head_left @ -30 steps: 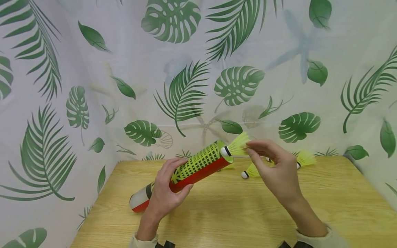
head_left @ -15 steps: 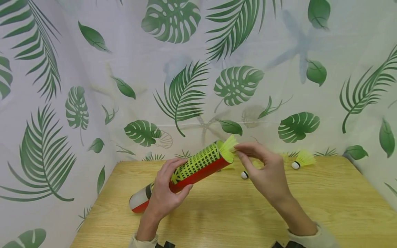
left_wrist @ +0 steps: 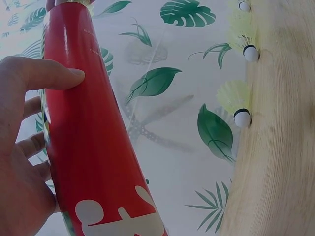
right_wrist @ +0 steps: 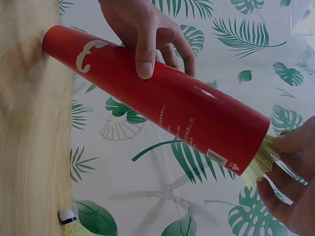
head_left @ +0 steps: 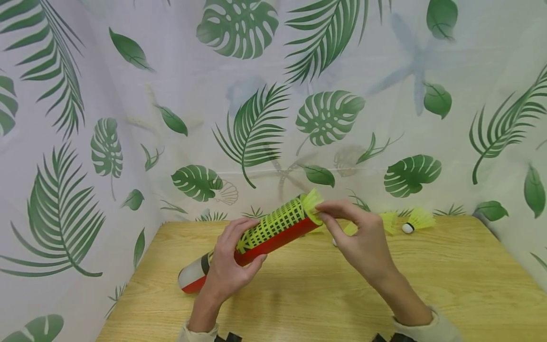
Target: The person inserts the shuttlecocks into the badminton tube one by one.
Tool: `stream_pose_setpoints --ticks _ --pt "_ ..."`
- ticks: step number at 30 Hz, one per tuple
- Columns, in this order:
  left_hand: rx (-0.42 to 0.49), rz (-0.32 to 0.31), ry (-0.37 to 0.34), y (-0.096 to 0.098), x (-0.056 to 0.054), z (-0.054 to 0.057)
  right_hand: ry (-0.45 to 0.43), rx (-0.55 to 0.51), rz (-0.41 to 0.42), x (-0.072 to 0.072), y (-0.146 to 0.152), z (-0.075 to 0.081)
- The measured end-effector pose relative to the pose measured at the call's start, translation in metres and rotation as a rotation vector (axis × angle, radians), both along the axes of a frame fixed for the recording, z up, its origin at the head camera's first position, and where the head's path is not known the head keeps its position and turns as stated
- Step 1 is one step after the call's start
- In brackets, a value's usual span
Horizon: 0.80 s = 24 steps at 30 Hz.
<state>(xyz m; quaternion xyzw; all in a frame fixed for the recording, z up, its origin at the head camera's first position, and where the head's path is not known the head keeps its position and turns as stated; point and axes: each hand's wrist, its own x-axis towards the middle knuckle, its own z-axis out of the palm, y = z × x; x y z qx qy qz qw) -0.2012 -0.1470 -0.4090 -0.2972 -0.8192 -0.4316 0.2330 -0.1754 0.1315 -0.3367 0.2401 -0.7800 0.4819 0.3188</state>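
Shuttlecock point(head_left: 312, 200) partly in tube point(head_left: 274, 230); other shuttlecocks point(head_left: 419, 220) right, on table point(head_left: 299, 299).

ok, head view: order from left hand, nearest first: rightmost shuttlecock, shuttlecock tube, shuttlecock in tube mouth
1. Shuttlecock tube: held in the left hand.
2. Shuttlecock in tube mouth: to the hand's right.
3. Rightmost shuttlecock: farther right, on the table.

A curtained-off nook around me, home or studio I cannot tell, a wood-grain table point(head_left: 307, 294) in front of me, white sheeting point(head_left: 183, 85) with soft creases close behind it and along both sides, printed all over with green leaves point(head_left: 320, 175) and faint starfish point(head_left: 414, 65)
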Motion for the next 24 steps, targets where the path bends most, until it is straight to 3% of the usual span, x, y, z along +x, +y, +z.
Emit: stream_pose_setpoints --ticks 16,24 --pt "-0.005 -0.004 -0.018 0.001 0.0006 0.0003 -0.075 -0.004 0.088 0.0005 -0.0071 0.0005" --pt "-0.001 -0.005 -0.01 -0.001 0.0011 0.0017 -0.16 0.016 0.142 -0.0002 -0.0065 -0.001"
